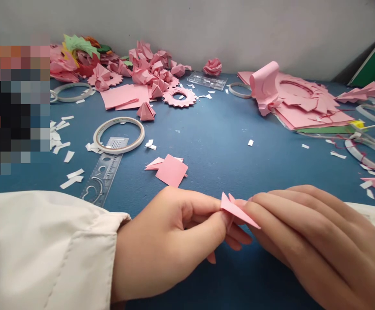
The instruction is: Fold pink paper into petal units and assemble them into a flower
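A small folded pink paper piece (237,209) is held low over the blue table (213,142), between both hands. My left hand (171,241) pinches its left end with thumb and fingers closed. My right hand (316,241) grips the right side, fingers pressed together over the paper. Both wrists wear cream sleeves. Just beyond the hands lie a few folded pink squares (170,168).
A roll of tape (119,135) and a clear ruler (105,172) lie at the left among white paper scraps. Folded pink paper flowers (149,69) pile up at the back. A stack of cut pink sheets (303,101) sits at the right, with more tape rolls (370,155).
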`<action>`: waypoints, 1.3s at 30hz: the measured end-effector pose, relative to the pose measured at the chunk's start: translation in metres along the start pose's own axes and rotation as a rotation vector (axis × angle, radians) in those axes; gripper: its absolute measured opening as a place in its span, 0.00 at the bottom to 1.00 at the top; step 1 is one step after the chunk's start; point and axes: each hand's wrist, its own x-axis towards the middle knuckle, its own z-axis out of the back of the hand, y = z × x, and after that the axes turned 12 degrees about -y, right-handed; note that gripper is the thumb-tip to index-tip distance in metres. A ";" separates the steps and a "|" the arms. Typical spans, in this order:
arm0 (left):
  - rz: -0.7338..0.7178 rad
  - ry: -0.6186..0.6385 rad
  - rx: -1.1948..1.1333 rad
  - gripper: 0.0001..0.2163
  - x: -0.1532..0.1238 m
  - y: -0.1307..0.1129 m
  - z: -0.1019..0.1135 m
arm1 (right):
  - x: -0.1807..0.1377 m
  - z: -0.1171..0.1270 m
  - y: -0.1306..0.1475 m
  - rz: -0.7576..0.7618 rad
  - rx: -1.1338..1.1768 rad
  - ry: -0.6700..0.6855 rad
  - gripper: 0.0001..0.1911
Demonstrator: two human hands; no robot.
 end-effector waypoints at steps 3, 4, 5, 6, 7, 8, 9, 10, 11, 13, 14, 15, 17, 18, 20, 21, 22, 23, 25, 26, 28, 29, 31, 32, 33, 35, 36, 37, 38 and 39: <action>-0.025 -0.005 0.027 0.12 0.000 0.004 0.001 | 0.002 0.005 -0.002 -0.011 0.016 0.086 0.12; -0.035 -0.010 0.043 0.12 0.001 0.005 0.001 | 0.003 0.006 -0.002 -0.009 0.025 0.112 0.12; -0.051 -0.018 0.053 0.12 0.001 0.006 0.000 | 0.004 0.007 -0.002 -0.006 0.030 0.133 0.14; -0.063 -0.020 0.064 0.12 0.002 0.006 -0.001 | 0.004 0.008 -0.001 -0.007 0.029 0.149 0.16; -0.076 -0.025 0.077 0.13 0.002 0.006 -0.002 | 0.005 0.008 0.000 -0.023 0.031 0.158 0.18; -0.080 -0.024 0.088 0.14 0.003 0.004 -0.003 | 0.004 0.008 0.002 -0.061 0.048 0.160 0.19; -0.078 -0.021 0.102 0.14 0.003 0.003 -0.004 | 0.004 0.008 0.005 -0.115 0.081 0.153 0.20; -0.080 -0.017 0.110 0.14 0.004 0.000 -0.005 | 0.003 0.006 0.009 -0.177 0.119 0.135 0.21; -0.071 -0.014 0.121 0.14 0.004 -0.002 -0.006 | 0.002 0.005 0.012 -0.240 0.153 0.105 0.22; -0.066 -0.010 0.139 0.14 0.003 -0.005 -0.008 | 0.001 0.002 0.018 -0.324 0.192 0.044 0.20; -0.061 -0.010 0.151 0.14 0.003 -0.005 -0.009 | 0.001 0.000 0.020 -0.327 0.189 0.022 0.19; -0.058 -0.014 0.162 0.14 0.002 -0.005 -0.009 | 0.001 -0.002 0.021 -0.312 0.189 0.020 0.16; -0.045 -0.029 0.174 0.15 0.002 -0.004 -0.008 | 0.002 -0.004 0.022 -0.271 0.195 0.028 0.13; -0.043 -0.036 0.180 0.16 0.001 -0.003 -0.008 | 0.002 -0.005 0.021 -0.255 0.192 0.036 0.12; -0.046 -0.045 0.191 0.18 0.000 -0.002 -0.007 | 0.002 -0.004 0.019 -0.221 0.188 0.050 0.11; -0.051 -0.049 0.195 0.19 0.000 -0.001 -0.007 | 0.003 -0.002 0.017 -0.208 0.182 0.062 0.11; -0.069 -0.053 0.182 0.19 -0.001 -0.001 -0.006 | 0.003 -0.001 0.015 -0.189 0.180 0.085 0.12; -0.093 -0.059 0.157 0.19 -0.001 0.000 -0.006 | 0.004 0.001 0.012 -0.168 0.180 0.113 0.13; -0.132 -0.049 0.101 0.17 -0.001 0.000 -0.006 | 0.009 0.006 0.004 -0.123 0.194 0.188 0.19; -0.117 -0.037 0.104 0.16 0.000 0.000 -0.006 | 0.012 0.008 -0.002 -0.091 0.210 0.232 0.20; -0.082 -0.025 0.131 0.15 0.002 -0.001 -0.005 | 0.019 0.011 -0.014 -0.023 0.261 0.306 0.15; -0.075 -0.028 0.148 0.15 0.004 -0.002 -0.005 | 0.022 0.012 -0.020 0.006 0.286 0.337 0.13; -0.091 -0.049 0.159 0.15 0.006 -0.003 -0.004 | 0.027 0.012 -0.029 0.029 0.343 0.372 0.14; -0.100 -0.050 0.169 0.15 0.006 -0.003 -0.003 | 0.029 0.010 -0.032 -0.002 0.367 0.364 0.14; -0.107 -0.047 0.184 0.15 0.006 -0.003 -0.002 | 0.030 0.008 -0.033 -0.026 0.402 0.365 0.12; -0.133 -0.036 0.237 0.17 0.003 -0.001 0.001 | 0.031 0.000 -0.031 -0.277 0.453 0.244 0.02; -0.160 -0.024 0.283 0.18 0.000 0.001 0.002 | 0.032 -0.004 -0.028 -0.358 0.509 0.241 0.04; -0.188 -0.012 0.343 0.20 -0.002 0.002 0.003 | 0.034 -0.008 -0.026 -0.422 0.571 0.273 0.07; -0.214 -0.008 0.402 0.21 -0.004 0.004 0.004 | 0.036 -0.011 -0.023 -0.468 0.633 0.297 0.11; -0.235 -0.010 0.454 0.23 -0.005 0.005 0.004 | 0.038 -0.014 -0.020 -0.497 0.686 0.327 0.14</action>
